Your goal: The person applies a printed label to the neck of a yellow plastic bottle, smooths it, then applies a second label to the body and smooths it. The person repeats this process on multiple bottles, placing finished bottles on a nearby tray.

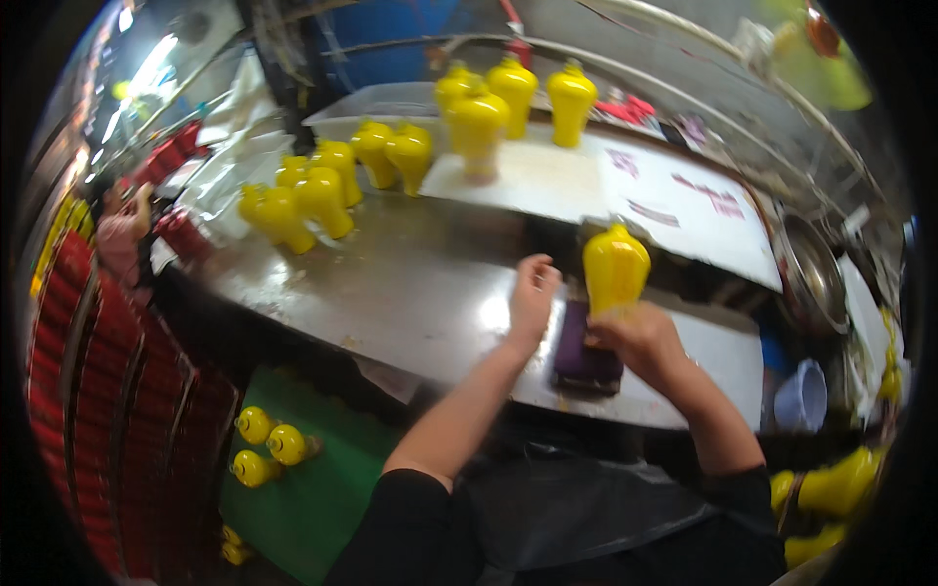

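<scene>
My right hand [645, 337] grips a glossy yellow bottle [617, 264] by its narrow lower part and holds it upright, its broad shoulders and small neck at the top. Beneath that hand, a dark purple pad [584, 356] lies near the front edge of the metal table [440, 293]. My left hand [533, 288] hovers over the table to the left of the bottle, apart from it. Its fingers are loosely bent and slightly blurred, with nothing visible in them.
Several yellow bottles [322, 195] stand on the table's left part, and more [479, 127] on a raised white board [703, 210]. Below left, a green surface [342, 479] bears other bottles. A metal basin [811, 273] and a blue bucket [801, 396] are at the right. A person [122, 234] is far left.
</scene>
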`<state>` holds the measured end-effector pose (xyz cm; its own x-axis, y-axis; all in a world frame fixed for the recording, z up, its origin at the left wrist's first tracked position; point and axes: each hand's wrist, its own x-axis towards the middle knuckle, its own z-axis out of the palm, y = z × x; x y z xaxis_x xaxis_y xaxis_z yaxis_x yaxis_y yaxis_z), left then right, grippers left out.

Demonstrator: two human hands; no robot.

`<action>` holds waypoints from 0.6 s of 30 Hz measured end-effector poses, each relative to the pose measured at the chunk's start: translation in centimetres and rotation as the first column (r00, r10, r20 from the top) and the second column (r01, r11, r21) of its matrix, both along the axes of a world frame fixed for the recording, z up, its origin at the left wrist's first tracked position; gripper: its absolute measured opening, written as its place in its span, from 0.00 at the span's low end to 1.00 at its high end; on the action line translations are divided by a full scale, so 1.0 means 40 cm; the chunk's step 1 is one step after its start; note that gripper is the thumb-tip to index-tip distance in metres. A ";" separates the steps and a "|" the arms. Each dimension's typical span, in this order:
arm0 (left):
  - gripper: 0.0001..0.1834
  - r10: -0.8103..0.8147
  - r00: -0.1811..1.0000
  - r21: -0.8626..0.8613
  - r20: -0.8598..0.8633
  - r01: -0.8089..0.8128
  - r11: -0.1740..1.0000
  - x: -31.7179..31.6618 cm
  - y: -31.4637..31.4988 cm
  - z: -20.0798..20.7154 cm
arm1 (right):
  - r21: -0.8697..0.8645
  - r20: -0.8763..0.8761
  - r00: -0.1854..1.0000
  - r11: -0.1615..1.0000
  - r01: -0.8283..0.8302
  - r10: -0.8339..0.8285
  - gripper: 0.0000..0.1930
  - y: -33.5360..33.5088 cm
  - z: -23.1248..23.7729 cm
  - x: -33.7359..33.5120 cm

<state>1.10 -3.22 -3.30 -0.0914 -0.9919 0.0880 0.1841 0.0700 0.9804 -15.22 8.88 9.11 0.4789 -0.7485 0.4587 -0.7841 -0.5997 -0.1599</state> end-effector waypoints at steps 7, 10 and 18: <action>0.13 0.034 0.985 -0.061 -0.171 -0.045 0.997 0.137 -0.053 0.080 | 0.166 0.570 0.710 0.905 0.392 -0.412 0.17 -0.170 0.114 -0.155; 0.11 0.092 0.972 0.019 -0.217 -0.090 0.996 0.167 -0.080 0.152 | 0.342 0.418 0.716 0.827 0.447 -0.560 0.19 -0.272 0.138 -0.216; 0.17 0.138 0.889 -0.427 -0.437 -0.340 0.838 0.214 -0.305 0.324 | 0.709 0.113 0.902 0.670 0.220 -0.416 0.18 -0.623 0.075 -0.258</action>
